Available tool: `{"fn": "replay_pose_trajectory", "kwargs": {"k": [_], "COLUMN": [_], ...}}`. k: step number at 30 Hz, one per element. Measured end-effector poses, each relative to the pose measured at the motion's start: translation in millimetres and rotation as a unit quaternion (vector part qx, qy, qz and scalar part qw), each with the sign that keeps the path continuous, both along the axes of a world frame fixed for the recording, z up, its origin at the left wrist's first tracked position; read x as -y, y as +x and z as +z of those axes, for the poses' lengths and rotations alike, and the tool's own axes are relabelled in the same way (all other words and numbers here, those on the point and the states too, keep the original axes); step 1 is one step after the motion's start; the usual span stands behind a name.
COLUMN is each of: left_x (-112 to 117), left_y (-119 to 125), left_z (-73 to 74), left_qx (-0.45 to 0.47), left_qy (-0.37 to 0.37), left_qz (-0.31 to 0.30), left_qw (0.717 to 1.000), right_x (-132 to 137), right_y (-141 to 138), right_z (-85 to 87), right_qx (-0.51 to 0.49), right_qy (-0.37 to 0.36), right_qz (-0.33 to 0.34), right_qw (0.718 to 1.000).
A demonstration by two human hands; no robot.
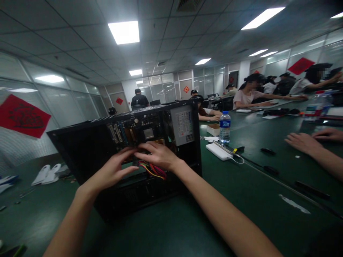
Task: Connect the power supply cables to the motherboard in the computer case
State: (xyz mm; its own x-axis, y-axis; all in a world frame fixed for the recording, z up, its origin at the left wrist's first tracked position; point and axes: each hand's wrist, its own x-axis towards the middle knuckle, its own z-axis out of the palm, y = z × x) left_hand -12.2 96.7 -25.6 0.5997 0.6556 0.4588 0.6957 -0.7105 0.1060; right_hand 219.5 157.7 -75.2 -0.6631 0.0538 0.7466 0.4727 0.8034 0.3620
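Note:
An open black computer case [80, 150] lies on its side on the green table [187, 221], with the motherboard [139, 130] and a grey power supply [183, 125] showing inside. Both my hands reach into it. My left hand [114, 169] curls its fingers at a connector in the middle of the case. My right hand [158, 155] lies over the same spot, fingers bent down, just above a bundle of red, yellow and orange wires [154, 170]. What the fingertips pinch is hidden.
A water bottle [224, 126], a white power bank [218, 151] with cable, a small box [213, 129] and black tools lie to the right. Another person's hands [308, 141] rest on the table at far right. Several people sit farther back. White items [45, 174] lie at left.

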Motion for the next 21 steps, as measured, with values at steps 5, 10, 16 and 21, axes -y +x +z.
{"fn": "replay_pose_trajectory", "kwargs": {"k": [5,10,16,21], "left_x": [-9,-17,-18,-29], "left_y": [3,12,17,18], "left_z": [-8.7,-16.3,-24.4,-36.9], "left_qx": [-0.002,0.004,-0.120,-0.072], "left_qy": [0.031,0.153,0.306,0.240], "left_qz": [-0.009,0.001,0.062,0.113], "left_qw": [0.999,0.988,0.942,0.961], "right_x": [-8,-7,-10,-21], "right_y": [-3,-2,6,15], "right_z": [-7.9,-7.2,1.7,2.6], "right_qx": [-0.005,-0.024,0.015,0.025], "right_qy": [0.006,-0.075,-0.201,-0.283], "right_qz": [-0.005,-0.071,-0.156,-0.201], "right_qw": [1.000,0.994,0.967,0.938]}}
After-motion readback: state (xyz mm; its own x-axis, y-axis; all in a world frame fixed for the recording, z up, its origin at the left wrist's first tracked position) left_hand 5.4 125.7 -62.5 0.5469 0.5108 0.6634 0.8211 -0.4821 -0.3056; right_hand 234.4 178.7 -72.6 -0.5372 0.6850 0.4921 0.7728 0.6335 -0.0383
